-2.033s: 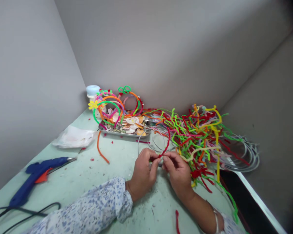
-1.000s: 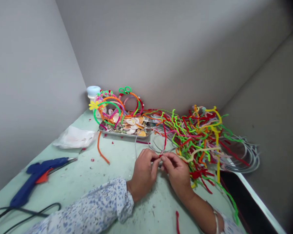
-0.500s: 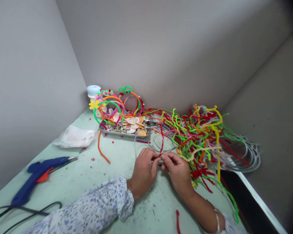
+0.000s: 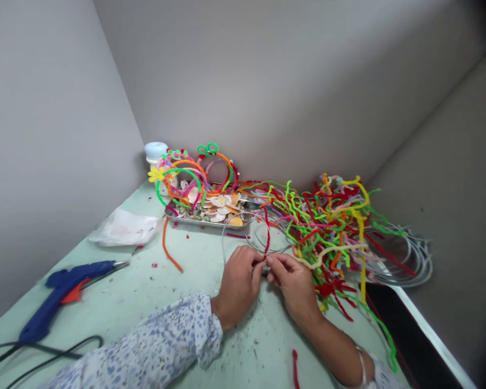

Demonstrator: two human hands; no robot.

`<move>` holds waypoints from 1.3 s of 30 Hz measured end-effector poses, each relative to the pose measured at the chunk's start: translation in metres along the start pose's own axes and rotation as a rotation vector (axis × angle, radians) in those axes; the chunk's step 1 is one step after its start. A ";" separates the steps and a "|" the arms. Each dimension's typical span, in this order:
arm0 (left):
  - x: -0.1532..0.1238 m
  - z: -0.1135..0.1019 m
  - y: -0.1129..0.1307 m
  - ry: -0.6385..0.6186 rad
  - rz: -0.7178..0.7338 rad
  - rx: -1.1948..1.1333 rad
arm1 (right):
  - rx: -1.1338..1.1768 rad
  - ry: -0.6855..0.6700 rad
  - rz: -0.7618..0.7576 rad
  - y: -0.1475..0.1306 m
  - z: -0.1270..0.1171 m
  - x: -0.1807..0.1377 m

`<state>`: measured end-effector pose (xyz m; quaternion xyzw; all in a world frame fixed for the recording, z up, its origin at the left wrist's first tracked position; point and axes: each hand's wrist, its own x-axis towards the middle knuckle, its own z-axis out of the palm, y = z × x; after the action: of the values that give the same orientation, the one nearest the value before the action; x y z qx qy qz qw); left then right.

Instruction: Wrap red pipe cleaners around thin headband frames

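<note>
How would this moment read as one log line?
left hand: pinches red pipe cleaner | right hand: pinches same piece | around: tangled pipe cleaners, blue glue gun

- Left hand [image 4: 238, 286] and right hand [image 4: 295, 287]: fingertips pinched together near the lower end of a red pipe cleaner [image 4: 268, 237], which stands up from them.
- Thin grey wire ring [image 4: 223, 243]: rises behind the hands; its contact with the fingers is hidden.
- Table [image 4: 141, 308]: pale green, scattered with specks.
- Left side: blue hot glue gun [image 4: 48, 305], nozzle pointing right; white plastic bag [image 4: 125, 228] beyond it.
- Rear: metal tray [image 4: 206, 222] of seashells [image 4: 220, 202], decorated headbands [image 4: 185, 162] standing at it.
- Right side: tangled multicoloured pipe cleaners [image 4: 328, 221] beside coiled grey wire [image 4: 423, 265].
</note>
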<state>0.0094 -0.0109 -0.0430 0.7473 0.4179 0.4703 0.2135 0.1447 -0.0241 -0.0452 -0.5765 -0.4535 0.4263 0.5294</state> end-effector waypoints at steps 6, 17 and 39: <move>-0.001 0.000 0.001 -0.016 -0.004 0.013 | -0.006 -0.005 0.005 0.000 0.000 0.000; 0.000 -0.001 0.002 -0.043 -0.015 0.060 | 0.008 0.007 0.002 -0.003 0.003 -0.001; 0.001 -0.003 0.004 -0.034 -0.006 -0.020 | 0.053 -0.047 0.001 -0.003 -0.001 0.001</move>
<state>0.0090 -0.0127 -0.0384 0.7517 0.4118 0.4612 0.2296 0.1460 -0.0234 -0.0423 -0.5523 -0.4541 0.4520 0.5334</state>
